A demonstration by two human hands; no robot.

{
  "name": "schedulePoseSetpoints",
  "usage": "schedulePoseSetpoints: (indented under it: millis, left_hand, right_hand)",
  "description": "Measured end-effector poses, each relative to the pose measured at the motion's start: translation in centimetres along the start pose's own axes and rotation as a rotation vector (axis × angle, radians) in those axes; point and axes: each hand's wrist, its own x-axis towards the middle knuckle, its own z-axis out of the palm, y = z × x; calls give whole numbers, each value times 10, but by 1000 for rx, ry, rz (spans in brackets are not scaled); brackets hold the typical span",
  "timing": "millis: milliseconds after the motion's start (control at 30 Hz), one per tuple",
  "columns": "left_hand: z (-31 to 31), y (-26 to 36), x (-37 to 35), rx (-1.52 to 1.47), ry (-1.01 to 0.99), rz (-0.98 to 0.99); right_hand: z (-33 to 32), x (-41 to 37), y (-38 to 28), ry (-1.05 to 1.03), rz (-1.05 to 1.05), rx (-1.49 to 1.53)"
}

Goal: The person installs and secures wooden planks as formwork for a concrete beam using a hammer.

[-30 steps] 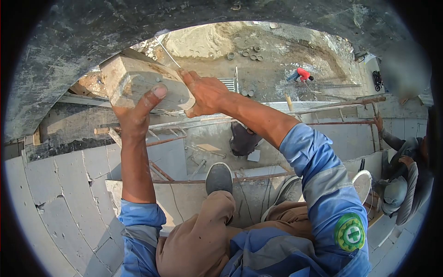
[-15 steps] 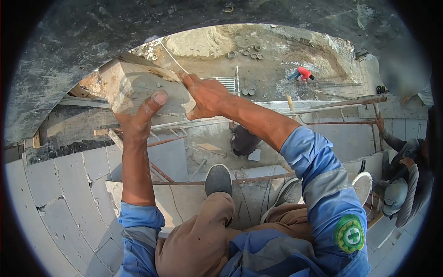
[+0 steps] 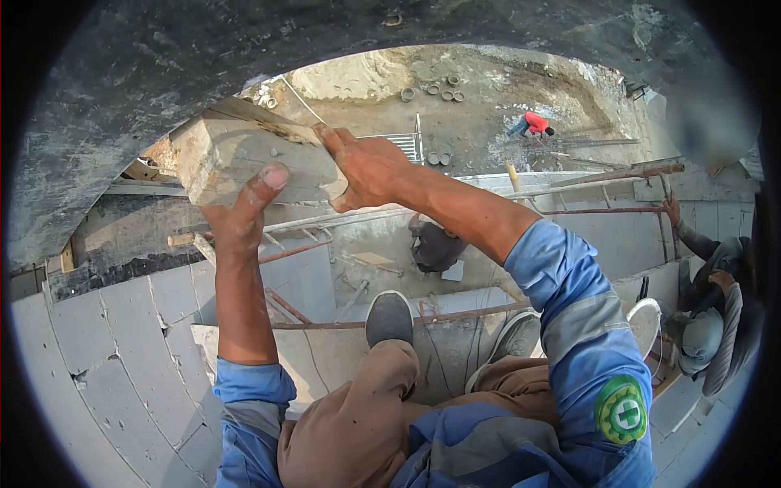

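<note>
Between my hands is a thick, pale wooden block [image 3: 236,159], rough and stained, just under the dark panel [image 3: 325,32] overhead. My left hand [image 3: 248,199] grips its near lower side, with the thumb raised along the face and the other fingers hidden behind it. My right hand [image 3: 366,171] holds the right end, its index finger stretched along the top edge and the thumb below.
My shoes rest on a plank [image 3: 350,350] high above the ground. Metal scaffold pipes [image 3: 602,185] cross in front. Grey block walls [image 3: 106,358] stand on both sides. A person [image 3: 708,317] is at the right; a person in red [image 3: 537,124] and another person [image 3: 435,244] are below.
The view has shifted slightly. Both hands keep their hold on the block, which sits in nearly the same pose. The crouching person below has moved a little.
</note>
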Motion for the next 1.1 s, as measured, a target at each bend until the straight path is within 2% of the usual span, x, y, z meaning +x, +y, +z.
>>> schedulePoseSetpoints:
  millis: [233, 433, 500, 600, 633, 733, 767, 867, 933, 1000, 1033, 1100]
  left_hand:
    - [14, 0, 3, -42, -76, -33]
    - [45, -10, 8, -51, -201, -49]
    - [56, -2, 15, 46, -302, -78]
    - [83, 3, 26, 90, -346, -90]
    - [93, -2, 32, 151, -299, -21]
    - [128, -5, 48, 19, -386, 60]
    - [139, -6, 54, 48, -398, 0]
    - [168, -4, 72, 178, -455, 26]
    - [185, -17, 85, 154, -499, 38]
    - [199, -31, 98, 317, -511, 212]
    - [205, -41, 108, 317, -530, 225]
    - [215, -67, 130, 516, -573, 556]
  right_hand:
    - [-7, -12, 7, 18, 64, -41]
    - [1, -30, 36, 91, 129, -55]
    - [-5, -35, 43, 127, 140, -69]
    - [-15, -43, 58, 184, 155, -39]
    - [-19, -46, 64, 200, 172, -30]
    - [-37, -51, 86, 260, 190, -6]
    - [-42, -51, 94, 262, 204, 4]
    - [-55, -57, 115, 286, 258, 32]
    - [-60, -62, 131, 313, 300, 51]
    - [-64, -69, 148, 476, 236, 37]
    - [-72, -74, 151, 497, 246, 37]
    - [-90, -86, 156, 431, 316, 121]
